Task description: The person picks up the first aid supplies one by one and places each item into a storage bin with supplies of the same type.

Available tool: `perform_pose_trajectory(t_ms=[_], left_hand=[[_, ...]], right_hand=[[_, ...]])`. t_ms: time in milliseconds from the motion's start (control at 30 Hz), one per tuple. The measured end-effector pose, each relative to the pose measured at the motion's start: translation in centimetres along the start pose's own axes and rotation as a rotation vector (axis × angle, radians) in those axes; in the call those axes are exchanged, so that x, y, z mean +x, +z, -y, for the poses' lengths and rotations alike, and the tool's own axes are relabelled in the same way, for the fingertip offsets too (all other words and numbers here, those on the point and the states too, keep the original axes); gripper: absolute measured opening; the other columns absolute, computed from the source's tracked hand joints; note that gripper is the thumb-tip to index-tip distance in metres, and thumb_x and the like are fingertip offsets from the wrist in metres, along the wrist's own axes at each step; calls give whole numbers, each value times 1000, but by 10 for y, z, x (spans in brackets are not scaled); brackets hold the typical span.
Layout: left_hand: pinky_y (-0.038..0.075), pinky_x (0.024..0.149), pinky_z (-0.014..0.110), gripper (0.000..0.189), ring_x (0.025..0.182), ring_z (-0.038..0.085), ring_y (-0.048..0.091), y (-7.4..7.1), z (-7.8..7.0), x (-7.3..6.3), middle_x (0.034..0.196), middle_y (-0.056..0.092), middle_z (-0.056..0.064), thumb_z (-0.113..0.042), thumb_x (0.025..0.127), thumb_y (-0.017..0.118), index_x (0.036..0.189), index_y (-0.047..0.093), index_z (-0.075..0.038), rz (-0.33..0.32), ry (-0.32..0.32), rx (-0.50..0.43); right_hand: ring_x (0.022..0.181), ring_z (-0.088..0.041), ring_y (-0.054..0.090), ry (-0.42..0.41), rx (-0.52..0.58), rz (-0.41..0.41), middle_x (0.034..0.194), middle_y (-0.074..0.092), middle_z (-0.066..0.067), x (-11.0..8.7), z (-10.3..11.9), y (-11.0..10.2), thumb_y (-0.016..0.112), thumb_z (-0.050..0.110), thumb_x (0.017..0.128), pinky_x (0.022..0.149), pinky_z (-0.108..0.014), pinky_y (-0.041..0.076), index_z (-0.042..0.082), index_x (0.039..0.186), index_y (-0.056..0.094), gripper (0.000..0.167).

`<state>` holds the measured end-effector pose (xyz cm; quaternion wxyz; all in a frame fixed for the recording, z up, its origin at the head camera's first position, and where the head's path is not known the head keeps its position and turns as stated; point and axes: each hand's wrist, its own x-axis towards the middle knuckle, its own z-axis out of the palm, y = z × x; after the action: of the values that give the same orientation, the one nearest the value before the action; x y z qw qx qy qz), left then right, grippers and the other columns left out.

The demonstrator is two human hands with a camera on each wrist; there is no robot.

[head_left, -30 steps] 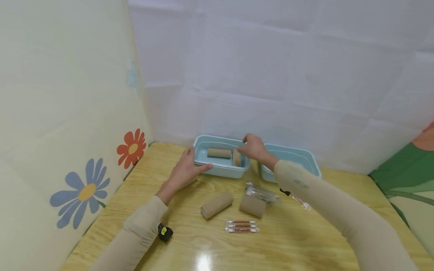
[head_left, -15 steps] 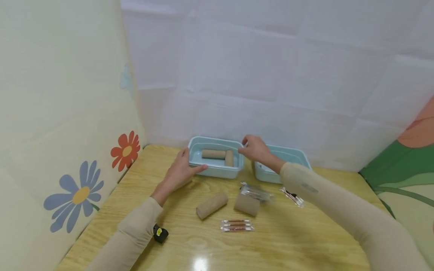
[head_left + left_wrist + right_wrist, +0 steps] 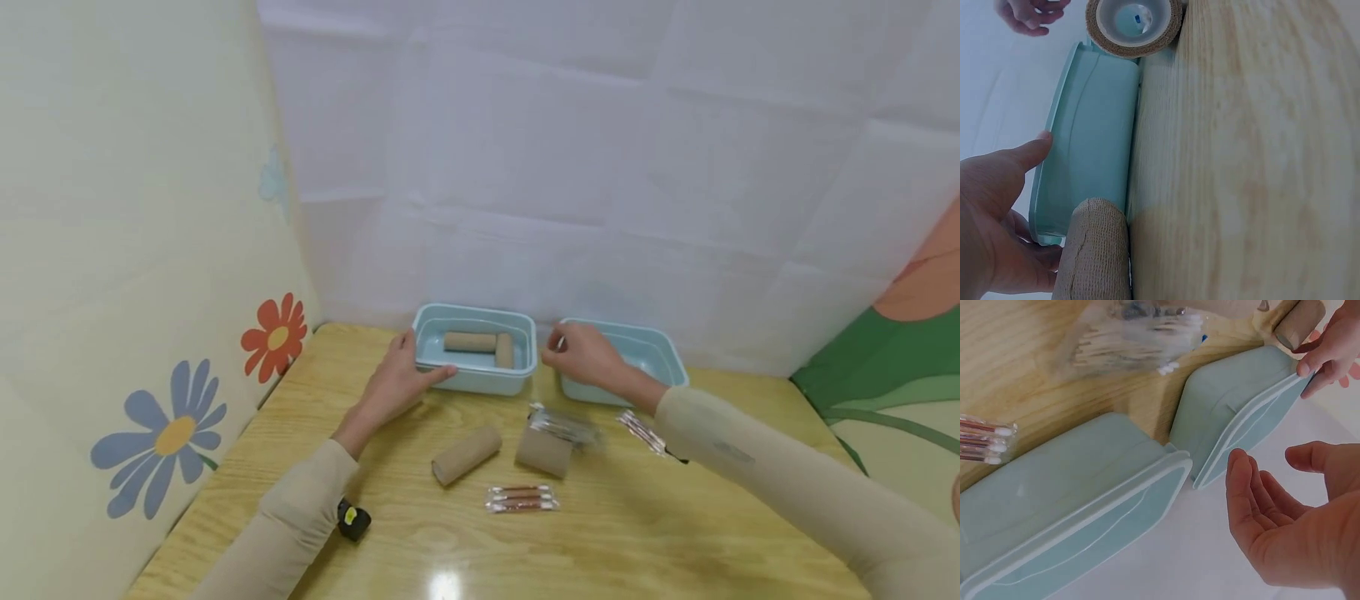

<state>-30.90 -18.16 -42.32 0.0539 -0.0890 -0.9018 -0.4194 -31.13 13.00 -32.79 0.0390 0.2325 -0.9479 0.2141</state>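
Cardboard tubes point(image 3: 470, 342) lie in a light-blue plastic bin point(image 3: 480, 382) at center frame, gripped between thumb and fingers of the left hand point(image 3: 395, 380). Right of center, the right hand point(image 3: 588, 358) hangs near a second bin point(image 3: 592, 393), fingers loosely curved, thumb apart.

The 2 sleeves point(image 3: 306, 493) are beige, the right with a grey mark point(image 3: 733, 452).

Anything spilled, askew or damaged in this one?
Slightly: in the head view, the clear bag of swabs overlaps a cardboard roll, looking untidy; whether it rests on it, I can't tell. Nothing looks spilled or damaged.
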Motion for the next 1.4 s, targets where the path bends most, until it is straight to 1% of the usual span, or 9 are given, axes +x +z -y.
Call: perform_pose_trajectory(t_ms=[167, 300, 400, 567, 667, 800, 967, 1167, 1400], left_hand=[[35, 108, 60, 112, 139, 46, 35, -3, 3, 0, 156, 25, 31, -57, 91, 71, 161, 8, 3, -6, 2, 32], [32, 110, 61, 112, 141, 48, 31, -8, 6, 0, 158, 20, 33, -56, 92, 70, 161, 4, 3, -7, 4, 32], [28, 112, 61, 113, 144, 49, 25, -11, 8, 0, 160, 14, 33, -56, 93, 69, 161, 1, 3, 1, -1, 28], [23, 114, 61, 115, 147, 49, 17, -12, 9, 0, 162, 7, 33, -56, 93, 68, 159, -4, 5, 16, -10, 21], [22, 115, 61, 116, 147, 48, 15, -12, 9, 0, 162, 5, 33, -57, 94, 68, 159, -5, 5, 23, -12, 23], [22, 115, 60, 117, 148, 48, 15, -11, 8, 1, 162, 4, 33, -58, 94, 67, 159, -7, 4, 30, -18, 37], [23, 115, 60, 116, 147, 48, 15, -12, 6, 0, 162, 3, 33, -58, 94, 66, 159, -7, 5, 39, -21, 34], [23, 115, 60, 116, 148, 47, 15, -11, 6, -1, 163, 3, 32, -58, 94, 66, 159, -8, 3, 41, -21, 22], [25, 115, 59, 116, 148, 46, 17, -11, 7, -1, 163, 4, 32, -57, 94, 67, 160, -8, 2, 38, -22, 23]], right_hand=[[74, -16, 62, -18, 19, 34, 81, 67, -1, -15, 3, 1, 69, 17, 90, 68, -34, 52, 4, 95, 73, 14], [70, -14, 61, -46, 58, 55, 77, 67, 0, -24, 6, 6, 70, 17, 89, 65, -33, 52, 4, 93, 72, 14], [70, -13, 61, -68, 64, 69, 77, 67, 0, -29, 8, 11, 71, 17, 88, 67, -32, 52, 4, 93, 72, 15], [74, -12, 60, -93, 90, 155, 81, 65, 0, -42, 6, 21, 75, 18, 91, 68, -33, 52, 0, 101, 70, 21], [76, -12, 59, -112, 105, 218, 85, 64, -1, -49, 4, 28, 77, 19, 91, 69, -31, 52, -2, 108, 69, 28], [80, -16, 61, -131, 110, 267, 90, 65, -4, -55, 1, 36, 81, 18, 88, 72, -30, 52, -2, 113, 67, 35], [86, -26, 65, -147, 96, 292, 95, 66, -9, -61, -1, 44, 84, 17, 85, 74, -32, 53, -2, 114, 67, 39], [90, -25, 64, -135, 74, 312, 96, 67, -7, -64, 0, 48, 87, 20, 81, 78, -37, 53, -1, 114, 68, 43], [90, -24, 63, -121, 51, 305, 97, 67, -6, -62, -1, 53, 90, 20, 78, 80, -40, 53, 2, 111, 69, 43]])
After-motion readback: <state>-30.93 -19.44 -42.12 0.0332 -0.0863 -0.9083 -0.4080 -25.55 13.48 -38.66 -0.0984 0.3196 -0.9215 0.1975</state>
